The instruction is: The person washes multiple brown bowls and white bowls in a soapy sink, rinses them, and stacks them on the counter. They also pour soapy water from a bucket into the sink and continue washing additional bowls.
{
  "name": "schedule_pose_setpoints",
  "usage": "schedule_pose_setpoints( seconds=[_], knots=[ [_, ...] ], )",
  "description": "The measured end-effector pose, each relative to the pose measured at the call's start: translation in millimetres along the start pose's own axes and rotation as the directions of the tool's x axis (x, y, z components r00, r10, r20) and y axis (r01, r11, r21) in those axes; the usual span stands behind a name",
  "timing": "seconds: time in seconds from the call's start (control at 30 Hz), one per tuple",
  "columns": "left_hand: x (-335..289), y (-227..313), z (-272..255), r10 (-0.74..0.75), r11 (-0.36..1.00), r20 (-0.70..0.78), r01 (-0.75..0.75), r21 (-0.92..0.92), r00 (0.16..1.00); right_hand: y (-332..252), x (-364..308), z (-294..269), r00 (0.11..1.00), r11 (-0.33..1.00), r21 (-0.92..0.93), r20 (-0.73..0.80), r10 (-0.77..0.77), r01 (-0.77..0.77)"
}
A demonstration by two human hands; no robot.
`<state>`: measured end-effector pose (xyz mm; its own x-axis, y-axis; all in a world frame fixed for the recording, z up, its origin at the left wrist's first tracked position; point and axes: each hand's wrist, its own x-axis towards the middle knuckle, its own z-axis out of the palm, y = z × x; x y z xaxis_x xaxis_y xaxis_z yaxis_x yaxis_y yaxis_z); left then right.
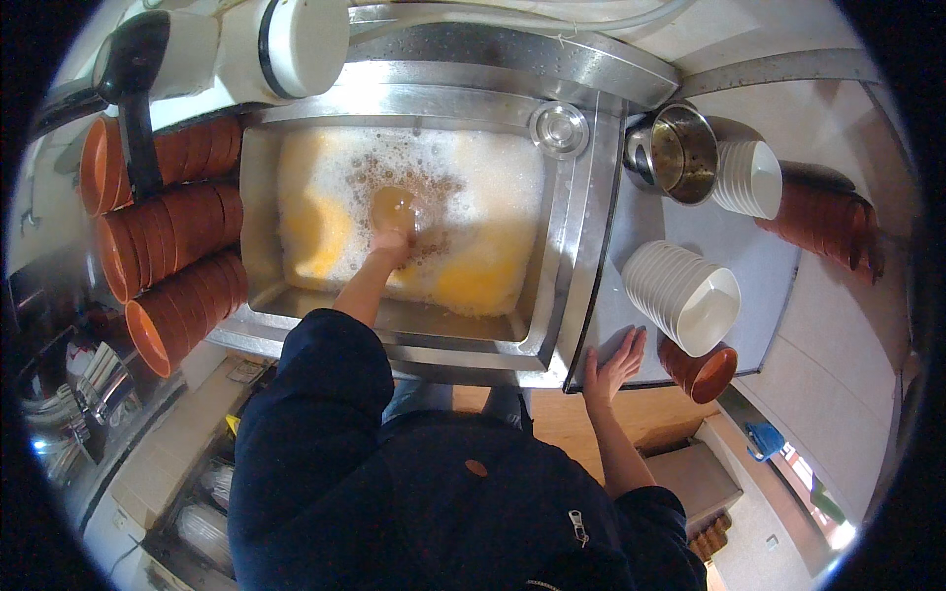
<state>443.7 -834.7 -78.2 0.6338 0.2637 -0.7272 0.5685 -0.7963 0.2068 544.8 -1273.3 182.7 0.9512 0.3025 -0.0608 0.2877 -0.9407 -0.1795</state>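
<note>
My left hand reaches down into a stainless steel sink full of foamy, yellowish water. Its fingers are mostly hidden at a round, amber-looking shape ringed by bubbles. The hand seems closed on it, but I cannot make out what it is. White suds cover most of the water. To the right, my right hand lies flat on the near edge of the grey counter, fingers stretched and holding nothing. Beside it are a small brown bowl and a long nested stack of white bowls.
Stacks of brown bowls lie along the sink's left side, below a white machine with a black handle. A metal pot, more white bowls and brown bowls stand at the back right. A round metal drain part sits at the sink's far-right corner.
</note>
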Motion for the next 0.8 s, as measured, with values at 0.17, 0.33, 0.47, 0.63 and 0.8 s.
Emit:
schedule_pose_setpoints(
  seconds=[0.17,0.33,0.47,0.63,0.8],
  knots=[
    [11.1,-9.8,15.9,0.042,0.998,0.006,-0.042,0.055,0.999,0.2,-0.1,0.3,1.0,1.0,0.01,-0.004,-0.001,0.001],
    [14.0,-11.8,18.8,0.02,0.999,0.025,-0.021,0.042,0.999,0.2,-0.2,-0.7,1.0,1.0,-0.004,-0.004,-0.009,0.009],
    [6.5,-4.6,8.0,-0.014,0.999,0.058,0.013,0.033,0.998,0.1,-0.2,-0.7,1.0,1.0,-0.007,-0.001,-0.002,0.002],
    [-1.6,5.2,-6.9,-0.019,0.998,0.063,0.016,0.056,0.998,0.8,-0.1,0.0,1.0,1.0,-0.003,-0.007,-0.015,0.015],
    [-4.9,8.6,-11.0,-0.023,0.997,0.072,0.018,0.073,0.997,1.6,-0.4,0.4,1.0,1.0,-0.001,-0.007,-0.018,0.018]
  ],
)
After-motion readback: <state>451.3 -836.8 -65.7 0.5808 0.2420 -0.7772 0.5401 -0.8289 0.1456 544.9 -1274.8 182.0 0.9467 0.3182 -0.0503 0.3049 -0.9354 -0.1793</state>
